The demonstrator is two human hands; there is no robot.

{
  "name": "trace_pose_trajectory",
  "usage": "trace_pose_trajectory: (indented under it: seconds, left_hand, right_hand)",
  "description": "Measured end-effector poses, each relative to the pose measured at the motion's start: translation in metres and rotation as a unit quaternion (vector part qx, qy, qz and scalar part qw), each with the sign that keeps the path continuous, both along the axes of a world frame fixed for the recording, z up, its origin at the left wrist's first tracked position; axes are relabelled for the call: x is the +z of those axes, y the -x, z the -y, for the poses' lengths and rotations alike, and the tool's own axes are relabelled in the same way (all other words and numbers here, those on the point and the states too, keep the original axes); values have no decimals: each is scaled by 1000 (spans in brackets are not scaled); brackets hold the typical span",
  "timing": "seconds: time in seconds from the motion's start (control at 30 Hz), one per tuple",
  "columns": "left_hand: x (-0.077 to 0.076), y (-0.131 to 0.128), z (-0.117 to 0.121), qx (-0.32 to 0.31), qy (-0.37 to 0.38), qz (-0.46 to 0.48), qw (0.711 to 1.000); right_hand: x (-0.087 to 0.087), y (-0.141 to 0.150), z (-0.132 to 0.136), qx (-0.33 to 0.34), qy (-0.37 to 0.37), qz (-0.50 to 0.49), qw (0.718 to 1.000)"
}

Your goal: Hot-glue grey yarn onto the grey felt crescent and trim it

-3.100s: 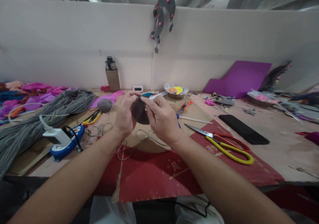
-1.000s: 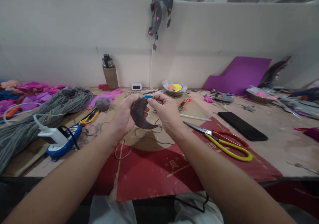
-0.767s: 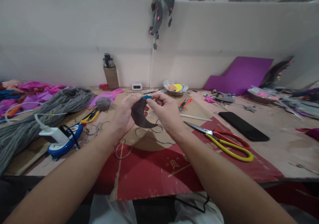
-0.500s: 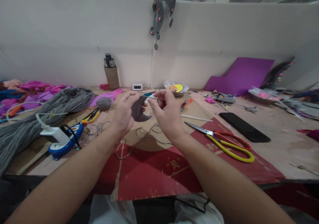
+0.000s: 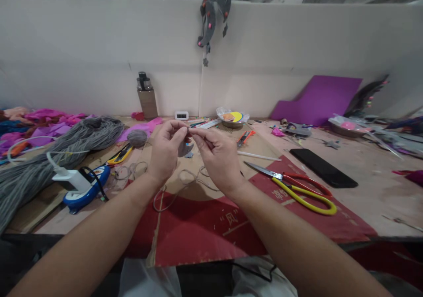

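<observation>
A grey felt crescent (image 5: 183, 149) hangs mostly hidden between my hands, above the cardboard. My left hand (image 5: 165, 151) is closed on it, thumb and forefinger pinched at its upper end. The fingertips of my right hand (image 5: 218, 158) meet the left ones there and pinch the same dark edge; any smaller thing between them is hidden. Below lies a loose loop of grey yarn (image 5: 187, 178) on the brown and red cardboard sheet (image 5: 205, 231). Scissors with red and yellow handles (image 5: 297, 189) rest to the right of my right hand.
At left are a grey yarn hank (image 5: 72, 142), a small yarn ball (image 5: 137, 137), a yellow cutter (image 5: 120, 154) and a blue power strip (image 5: 87, 189). A black phone (image 5: 323, 168) lies at right. An orange cutter (image 5: 245, 138) and a bowl (image 5: 232, 123) sit farther back.
My right hand has moved left and its fingertips now meet my left hand's. The white item seen in its fingers is out of sight. The crescent is turned and more covered.
</observation>
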State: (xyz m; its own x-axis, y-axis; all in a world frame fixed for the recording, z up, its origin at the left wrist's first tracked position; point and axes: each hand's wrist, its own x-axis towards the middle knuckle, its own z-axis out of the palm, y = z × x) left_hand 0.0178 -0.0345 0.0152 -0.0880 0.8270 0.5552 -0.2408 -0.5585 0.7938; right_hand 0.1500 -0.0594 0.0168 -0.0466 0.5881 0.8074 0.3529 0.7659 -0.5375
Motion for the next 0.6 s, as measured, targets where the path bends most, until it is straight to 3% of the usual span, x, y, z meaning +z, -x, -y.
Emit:
trace_pose_trajectory:
  seconds: [0.2,0.6]
  left_hand:
    - [2,0,3,-42,21,30,998]
    - [4,-1,6,-35,28,44,998]
  right_hand:
    - [-3,0,0,-19,-21,25,999]
    - [-4,1,3,-42,-34,77,996]
